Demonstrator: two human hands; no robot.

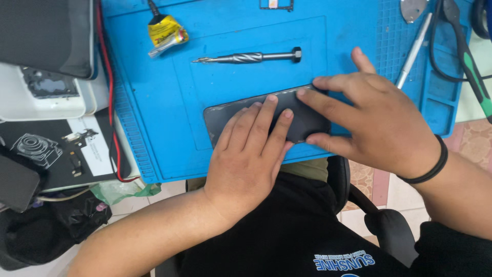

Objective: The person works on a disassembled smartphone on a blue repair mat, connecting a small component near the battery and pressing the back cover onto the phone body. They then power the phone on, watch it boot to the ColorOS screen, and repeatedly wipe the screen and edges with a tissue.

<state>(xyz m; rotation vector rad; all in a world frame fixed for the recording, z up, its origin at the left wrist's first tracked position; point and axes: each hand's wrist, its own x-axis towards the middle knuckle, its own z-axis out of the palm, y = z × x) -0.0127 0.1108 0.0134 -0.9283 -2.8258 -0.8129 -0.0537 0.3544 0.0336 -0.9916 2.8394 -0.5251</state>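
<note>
A dark smartphone (225,117) lies flat, screen up, on a blue work mat (154,102) near its front edge. My left hand (246,159) rests on the phone's middle with its fingers flat and pressed on the glass. My right hand (379,120) covers the phone's right end, fingers spread along its top and bottom edges; a black band circles that wrist. Both hands press on the phone; neither lifts it.
A grey metal screwdriver (251,57) lies on the mat behind the phone, a small yellow glue tube (165,33) at the back left. A silver tool (412,51) and black-green tweezers (471,72) lie at right. White boxes, a parts card and red wire (110,102) crowd the left.
</note>
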